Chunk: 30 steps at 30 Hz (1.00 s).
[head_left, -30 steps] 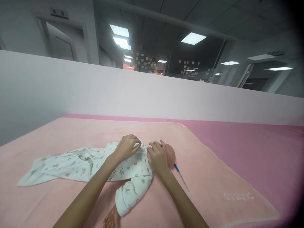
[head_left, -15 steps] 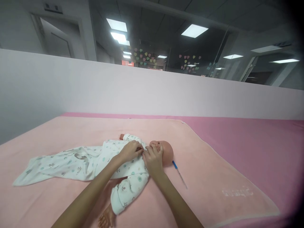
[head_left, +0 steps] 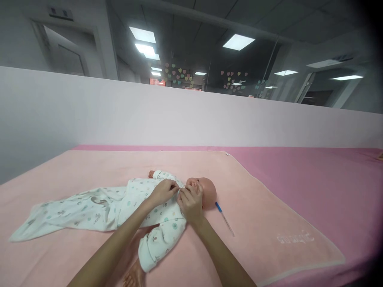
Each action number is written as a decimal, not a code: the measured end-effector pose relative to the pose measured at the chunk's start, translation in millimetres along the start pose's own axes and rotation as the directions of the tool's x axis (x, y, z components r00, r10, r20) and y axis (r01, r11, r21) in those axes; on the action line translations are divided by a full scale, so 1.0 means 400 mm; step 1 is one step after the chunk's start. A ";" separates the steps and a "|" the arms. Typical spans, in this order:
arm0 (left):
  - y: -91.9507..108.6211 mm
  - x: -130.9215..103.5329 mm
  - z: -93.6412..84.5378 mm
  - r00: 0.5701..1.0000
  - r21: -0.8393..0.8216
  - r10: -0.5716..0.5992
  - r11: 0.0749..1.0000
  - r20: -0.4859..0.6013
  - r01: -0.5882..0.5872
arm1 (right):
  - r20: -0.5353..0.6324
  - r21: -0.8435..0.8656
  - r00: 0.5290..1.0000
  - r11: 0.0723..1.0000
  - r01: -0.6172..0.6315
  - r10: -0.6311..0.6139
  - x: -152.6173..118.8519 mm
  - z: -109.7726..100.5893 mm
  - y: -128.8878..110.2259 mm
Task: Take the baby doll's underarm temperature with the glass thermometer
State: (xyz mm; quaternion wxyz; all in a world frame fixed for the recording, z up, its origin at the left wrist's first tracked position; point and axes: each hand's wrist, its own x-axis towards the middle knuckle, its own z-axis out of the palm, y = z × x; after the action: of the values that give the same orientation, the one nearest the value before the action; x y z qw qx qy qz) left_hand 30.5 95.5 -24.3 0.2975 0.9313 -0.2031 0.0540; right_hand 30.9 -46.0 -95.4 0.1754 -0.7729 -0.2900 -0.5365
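A baby doll [head_left: 209, 191] lies on its back with its bald head to the right, dressed in a white top [head_left: 167, 214] with small printed figures. My left hand [head_left: 164, 191] rests over the chest, its fingers pinched on the top's collar. From the other side, my right hand [head_left: 190, 203] has its bent fingers closed at the same collar, just under the doll's chin. The fingertips of both hands nearly meet, and the bit of cloth between them is mostly hidden. White printed trousers [head_left: 80, 211] stretch out flat to the left.
A thin thermometer-like stick with a blue end [head_left: 220, 209] lies beside the doll's head. Beneath is a peach blanket [head_left: 263, 223] over a pink surface [head_left: 329, 179]. A white padded wall [head_left: 191, 115] stands behind, with glass above it.
The view has shifted slightly. My right hand's fingers have drawn off the doll's face a little, closer to the collar; my left hand stays at the collar.
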 end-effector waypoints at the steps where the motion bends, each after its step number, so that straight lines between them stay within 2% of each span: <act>1: 0.001 -0.001 0.002 1.000 0.010 0.006 1.000 -0.008 -0.005 | 0.009 0.011 1.000 1.000 0.002 -0.002 -0.001 0.001 0.001; 6: 0.010 -0.006 0.000 0.998 0.023 0.032 0.999 -0.047 -0.031 | 0.066 0.045 0.996 0.997 -0.065 0.062 0.011 -0.012 0.002; 14: 0.042 -0.019 -0.034 0.995 -0.059 0.083 0.995 0.051 -0.080 | -0.002 0.062 0.992 0.990 -0.127 0.127 0.021 -0.030 -0.006; 17: 0.044 -0.023 -0.047 0.989 -0.103 0.085 0.992 0.124 -0.073 | -0.012 0.069 0.991 0.989 -0.129 0.130 0.023 -0.036 -0.008; 21: 0.035 -0.034 -0.082 0.980 -0.088 0.100 0.992 0.173 -0.086 | -0.005 0.066 0.989 0.987 -0.149 0.149 0.024 -0.046 -0.016; 26: 0.008 -0.047 -0.132 0.964 -0.054 0.054 0.998 0.261 -0.041 | 0.031 0.045 0.991 0.990 -0.132 0.131 0.017 -0.046 -0.025; 30: -0.030 -0.050 -0.143 0.968 0.013 -0.021 1.000 0.250 0.019 | 0.025 0.035 0.994 0.994 -0.106 0.106 0.010 -0.039 -0.023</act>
State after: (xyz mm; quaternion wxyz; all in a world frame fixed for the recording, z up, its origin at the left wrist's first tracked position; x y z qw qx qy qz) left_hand 18.2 144.3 11.8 0.2653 0.9342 -0.2293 -0.0659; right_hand 14.8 -46.9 -86.2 0.2142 -0.7899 -0.2601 -0.5123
